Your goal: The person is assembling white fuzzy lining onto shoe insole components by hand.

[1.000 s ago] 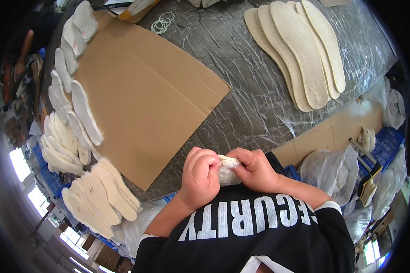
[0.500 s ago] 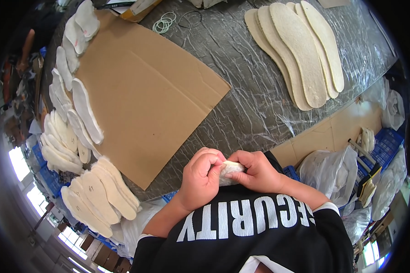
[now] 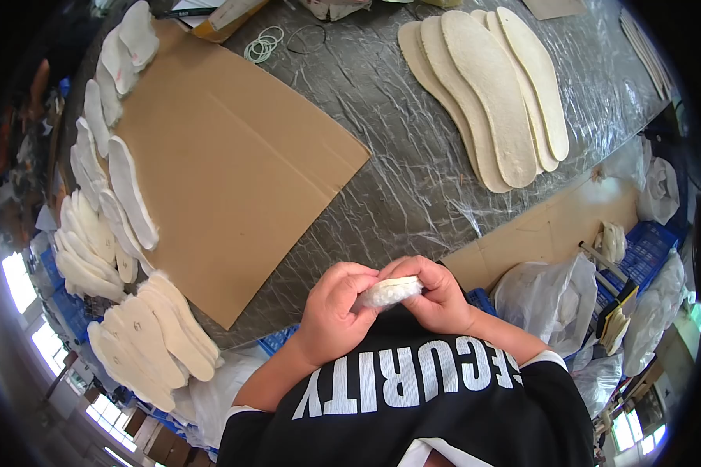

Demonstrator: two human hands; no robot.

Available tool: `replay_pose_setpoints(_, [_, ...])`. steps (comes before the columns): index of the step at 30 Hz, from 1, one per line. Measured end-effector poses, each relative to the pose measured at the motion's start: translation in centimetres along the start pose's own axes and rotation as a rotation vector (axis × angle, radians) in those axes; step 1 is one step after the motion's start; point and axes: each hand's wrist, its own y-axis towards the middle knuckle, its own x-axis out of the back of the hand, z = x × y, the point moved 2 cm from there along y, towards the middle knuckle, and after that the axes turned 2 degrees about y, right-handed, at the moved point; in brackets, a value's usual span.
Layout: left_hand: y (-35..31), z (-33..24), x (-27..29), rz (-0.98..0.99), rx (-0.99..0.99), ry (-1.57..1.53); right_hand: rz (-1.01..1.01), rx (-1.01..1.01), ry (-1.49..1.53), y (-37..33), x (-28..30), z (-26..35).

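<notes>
Close to my chest, both hands grip a fluffy cream-white insole (image 3: 392, 292), seen end-on with its furry side toward me. My left hand (image 3: 336, 306) has its fingers closed around the left edge. On the right edge, my right hand (image 3: 435, 296) pinches it between thumb and fingers. The fingers of both hands meet along its far side and hide part of it. Beyond my hands lies a fan of large cream felt insoles (image 3: 491, 101) on the plastic-covered table (image 3: 350, 210).
A brown cardboard sheet (image 3: 234, 171) covers the table's left part. White fleece insoles (image 3: 132, 191) line its left edge, with stacked cream insoles (image 3: 152, 335) nearer me. Pale rubber rings (image 3: 263, 44) lie at the back. Plastic bags (image 3: 549, 300) and a blue crate (image 3: 650, 253) stand at right.
My hands have turned the insole, so more of its furry side and edge shows between them. The whole view has shifted slightly, moving the table things leftward.
</notes>
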Motion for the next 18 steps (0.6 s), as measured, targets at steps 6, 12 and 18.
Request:
replay_pose_setpoints(6, [0.2, -1.3, -1.6, 0.045, -0.086, 0.06, 0.213, 0.094, -0.293, 0.3, 2.3, 3.5])
replay_pose_setpoints(12, [0.9, -2.4, -2.8, 0.039, -0.178, 0.121, 0.103, 0.168, -0.487, -1.1, 3.2, 4.0])
replay_pose_setpoints(18, [1.3, -4.0, -3.2, 0.129, 0.0, 0.064, -0.101, 0.145, -0.153, -2.9, 4.9, 2.2])
